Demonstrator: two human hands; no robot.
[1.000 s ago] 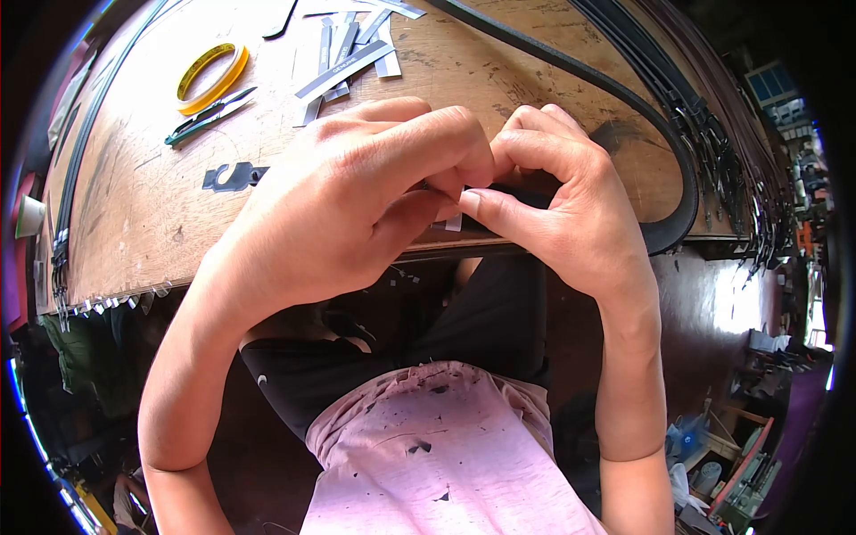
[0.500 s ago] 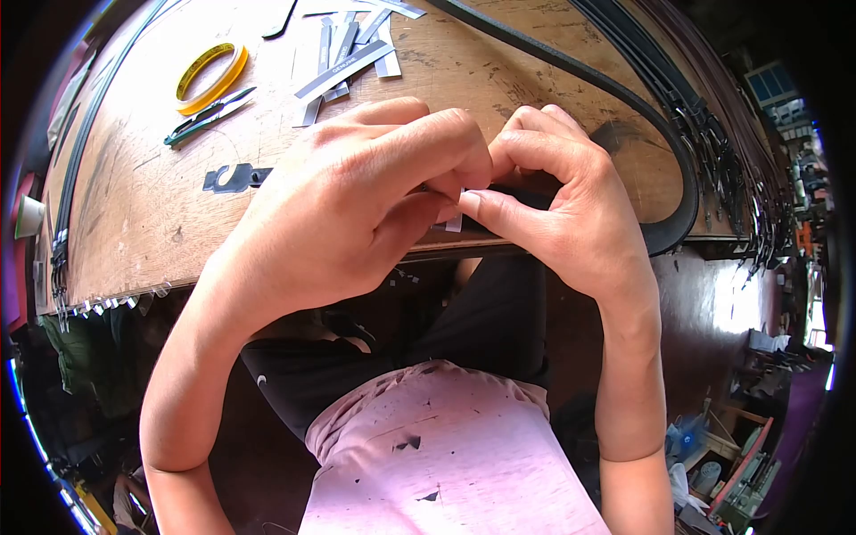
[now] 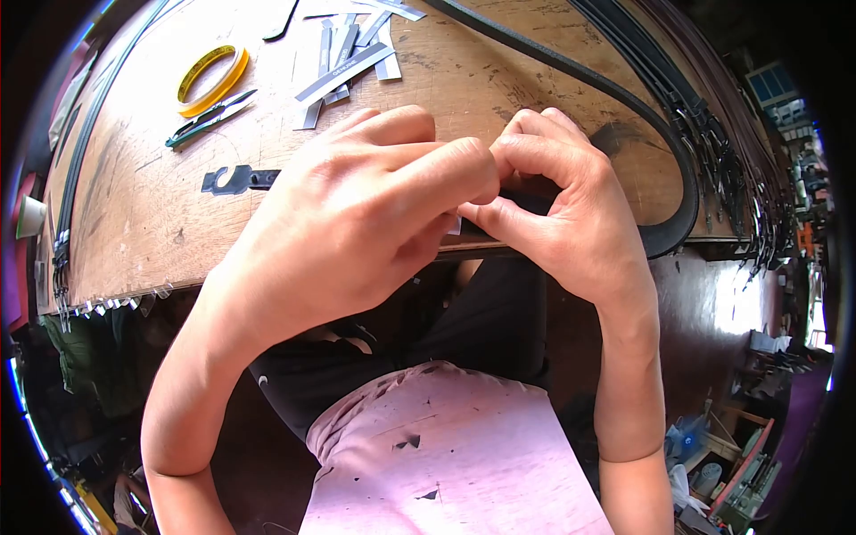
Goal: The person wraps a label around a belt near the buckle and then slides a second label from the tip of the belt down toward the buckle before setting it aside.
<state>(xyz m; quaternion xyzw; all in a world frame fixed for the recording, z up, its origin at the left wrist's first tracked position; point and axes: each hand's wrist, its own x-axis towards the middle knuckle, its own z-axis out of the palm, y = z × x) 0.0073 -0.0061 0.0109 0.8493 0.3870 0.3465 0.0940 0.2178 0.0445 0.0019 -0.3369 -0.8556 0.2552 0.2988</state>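
My left hand (image 3: 374, 201) is closed in a pinch at the table's front edge, its fingertips meeting those of my right hand (image 3: 563, 192). What the left fingers pinch is hidden behind them. The right thumb and forefinger are closed on a black belt (image 3: 526, 189), whose strap loops round to the right and up across the table. A small end of a pale paper label (image 3: 456, 225) peeks out between the two thumbs. Left of my left hand, a black plastic hanger hook (image 3: 234, 179) lies on the wood, its right end covered by that hand.
Several grey-and-white paper labels (image 3: 343, 71) lie loosely piled at the back. A roll of yellow tape (image 3: 237, 86) and green-handled thread snips (image 3: 209, 120) sit at left. Many black belts (image 3: 660, 76) line the right side of the wooden table (image 3: 125, 205).
My left hand has turned slightly, with its thumb now tucked out of sight and less of the pale label showing. The right hand has barely moved.
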